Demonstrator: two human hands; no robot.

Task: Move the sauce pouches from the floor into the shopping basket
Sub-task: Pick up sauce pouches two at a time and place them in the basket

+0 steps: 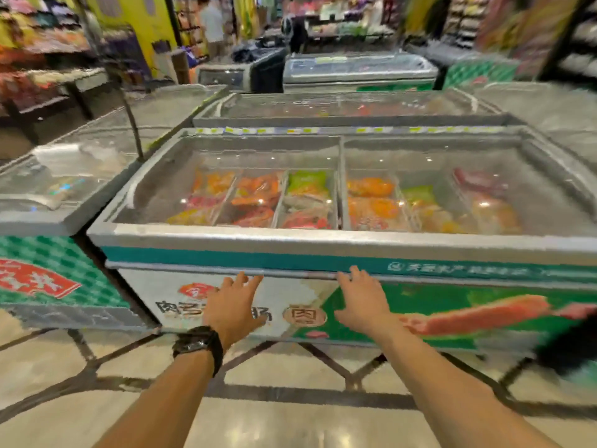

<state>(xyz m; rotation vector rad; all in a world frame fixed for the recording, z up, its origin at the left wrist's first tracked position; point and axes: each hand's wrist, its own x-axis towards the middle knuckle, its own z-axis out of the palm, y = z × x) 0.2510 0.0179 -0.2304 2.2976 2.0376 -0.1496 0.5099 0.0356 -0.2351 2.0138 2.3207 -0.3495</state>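
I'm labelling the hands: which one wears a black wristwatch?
The left hand; the black wristwatch circles its wrist, while the right hand has a bare wrist.

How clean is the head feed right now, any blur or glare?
Head view: motion blur throughout, worst on the far shelves; lights glint on the floor and freezer lid, whose edges the wide-angle lens bows; left hand and right hand readable; dark smear at right unidentifiable.

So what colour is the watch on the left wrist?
The watch is black, clearest in the head view.
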